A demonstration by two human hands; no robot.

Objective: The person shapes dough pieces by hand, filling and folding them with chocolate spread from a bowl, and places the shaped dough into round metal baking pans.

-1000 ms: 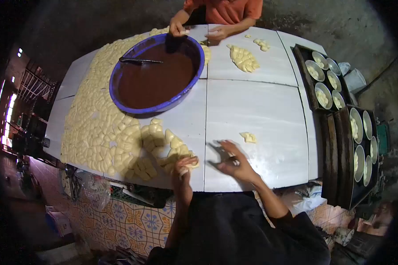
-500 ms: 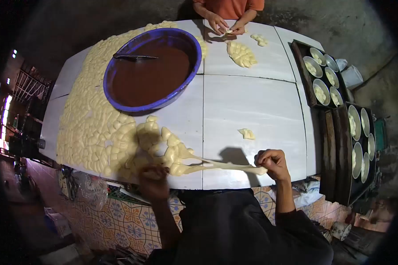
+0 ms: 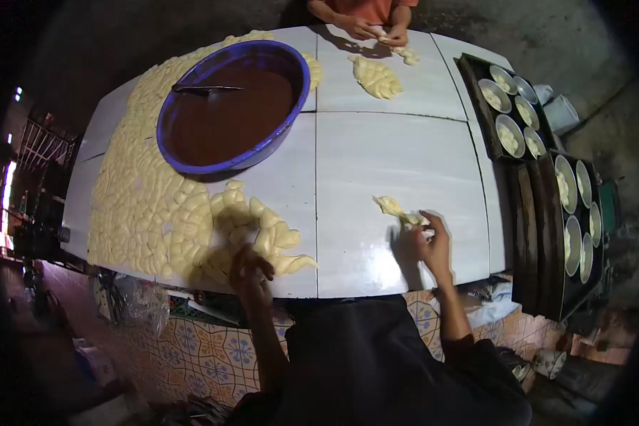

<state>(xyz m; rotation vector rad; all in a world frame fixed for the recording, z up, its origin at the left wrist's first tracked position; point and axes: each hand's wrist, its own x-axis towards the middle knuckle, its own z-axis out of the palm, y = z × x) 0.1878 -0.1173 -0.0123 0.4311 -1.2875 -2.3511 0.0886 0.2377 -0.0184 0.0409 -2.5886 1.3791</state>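
Dough pieces (image 3: 138, 206): crowded over left part of table (image 3: 397, 156), below and beside basin (image 3: 255, 157). Judged light, soft, stretchy, probably tacky; best taken by narrow end, between thumb and fingertips. Small dough lump (image 3: 388, 206): apart on bare right half, trailing toward right hand (image 3: 437, 245). Right grip: thumb and forefinger slightly apart, pinching lump's near end. Left hand (image 3: 250, 275): above near-edge dough, fingers curled; whether anything held, cannot tell.

White table (image 3: 397, 160); on it, a blue basin (image 3: 271, 145); many dough pieces (image 3: 149, 213); smaller dough clumps (image 3: 378, 78)
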